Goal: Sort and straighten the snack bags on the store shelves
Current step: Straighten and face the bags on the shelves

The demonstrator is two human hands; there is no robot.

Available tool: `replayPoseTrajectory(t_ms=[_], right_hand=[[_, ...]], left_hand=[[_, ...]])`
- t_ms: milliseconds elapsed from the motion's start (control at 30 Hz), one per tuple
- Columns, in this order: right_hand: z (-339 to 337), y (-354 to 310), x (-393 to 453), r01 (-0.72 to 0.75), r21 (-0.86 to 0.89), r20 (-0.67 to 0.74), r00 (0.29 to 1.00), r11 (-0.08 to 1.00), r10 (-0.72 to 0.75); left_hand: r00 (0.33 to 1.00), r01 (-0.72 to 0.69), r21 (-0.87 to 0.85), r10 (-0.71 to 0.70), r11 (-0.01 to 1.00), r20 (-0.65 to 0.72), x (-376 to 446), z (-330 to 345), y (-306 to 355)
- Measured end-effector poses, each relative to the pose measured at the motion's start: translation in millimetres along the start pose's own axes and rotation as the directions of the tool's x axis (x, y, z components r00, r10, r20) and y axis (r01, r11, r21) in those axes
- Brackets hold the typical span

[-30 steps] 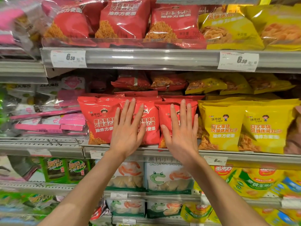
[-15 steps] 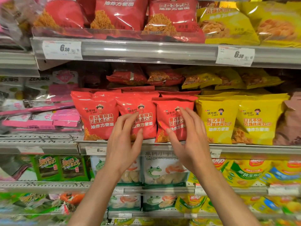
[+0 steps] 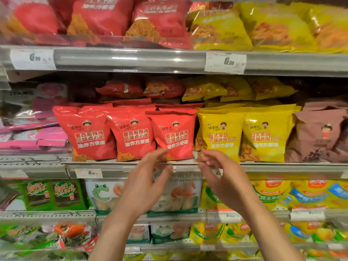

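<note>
Three red snack bags stand upright in a row on the middle shelf (image 3: 282, 169): a left red bag (image 3: 88, 134), a middle red bag (image 3: 134, 138) and a right red bag (image 3: 175, 136). Two yellow snack bags (image 3: 222, 134) stand to their right, then a brown bag (image 3: 320, 134). My left hand (image 3: 145, 187) hovers below the right red bag, fingers apart, holding nothing. My right hand (image 3: 224, 181) is in front of the shelf edge below the first yellow bag, fingers curled but empty. Neither hand touches a bag.
Red and yellow bags fill the top shelf (image 3: 131, 59). More red and yellow bags lie flat behind the front row. Pink packs (image 3: 37, 136) sit at the left. Green seaweed packs (image 3: 54, 194), white frog-print bags (image 3: 105, 193) and yellow-blue bags (image 3: 301, 194) fill the lower shelves.
Both hands pulled back from the red bags, where they were pressed flat a second ago, and dropped to the shelf edge. The view has shifted right and closer.
</note>
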State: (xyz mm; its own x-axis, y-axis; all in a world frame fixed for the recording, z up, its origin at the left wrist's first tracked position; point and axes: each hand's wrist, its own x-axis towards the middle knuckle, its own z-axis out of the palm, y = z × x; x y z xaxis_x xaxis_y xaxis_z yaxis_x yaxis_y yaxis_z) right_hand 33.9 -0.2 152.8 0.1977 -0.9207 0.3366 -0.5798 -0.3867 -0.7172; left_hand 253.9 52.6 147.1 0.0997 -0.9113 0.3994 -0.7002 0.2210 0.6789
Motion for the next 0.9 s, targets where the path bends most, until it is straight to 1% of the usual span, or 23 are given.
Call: replayPoseTrajectory(t_ms=[67,167,267,367,500,633,700,767,833,900], right_hand=[[-25,2,6,0.029,0.017,-0.006,1.0,0.999,-0.029],[-69,4,15,0.06,0.013,-0.008,0.998,0.998,-0.06],[-110,8,24,0.184,-0.031,-0.012,0.983,0.982,-0.185],[-147,10,33,0.269,-0.047,-0.022,0.963,0.962,-0.27],[-192,5,47,0.413,-0.109,-0.047,0.907,0.904,-0.42],[-224,-7,65,0.512,-0.236,-0.123,0.827,0.826,-0.548],[-234,-14,76,0.539,-0.298,-0.143,0.791,0.788,-0.595],[-239,-19,89,0.553,-0.359,-0.147,0.762,0.752,-0.631],[-240,-27,104,0.544,-0.411,-0.165,0.744,0.731,-0.647],[-240,-41,120,0.514,-0.455,-0.175,0.749,0.727,-0.639]], left_hand=[[0.999,-0.03,-0.014,0.03,0.999,-0.025,8,6,29],[0.995,-0.065,0.013,0.065,0.998,-0.074,22,16,75],[0.983,-0.12,0.065,0.128,0.991,-0.131,35,27,114],[0.968,-0.168,0.104,0.185,0.98,-0.172,47,30,146],[0.941,-0.231,0.151,0.26,0.961,-0.215,62,22,182],[0.902,-0.237,0.26,0.312,0.936,-0.299,85,6,205],[0.884,-0.239,0.3,0.335,0.924,-0.326,101,-2,214],[0.874,-0.248,0.352,0.365,0.903,-0.321,121,-10,217],[0.88,-0.233,0.43,0.377,0.872,-0.29,143,-17,217],[0.899,-0.18,0.498,0.347,0.848,-0.266,167,-23,216]])
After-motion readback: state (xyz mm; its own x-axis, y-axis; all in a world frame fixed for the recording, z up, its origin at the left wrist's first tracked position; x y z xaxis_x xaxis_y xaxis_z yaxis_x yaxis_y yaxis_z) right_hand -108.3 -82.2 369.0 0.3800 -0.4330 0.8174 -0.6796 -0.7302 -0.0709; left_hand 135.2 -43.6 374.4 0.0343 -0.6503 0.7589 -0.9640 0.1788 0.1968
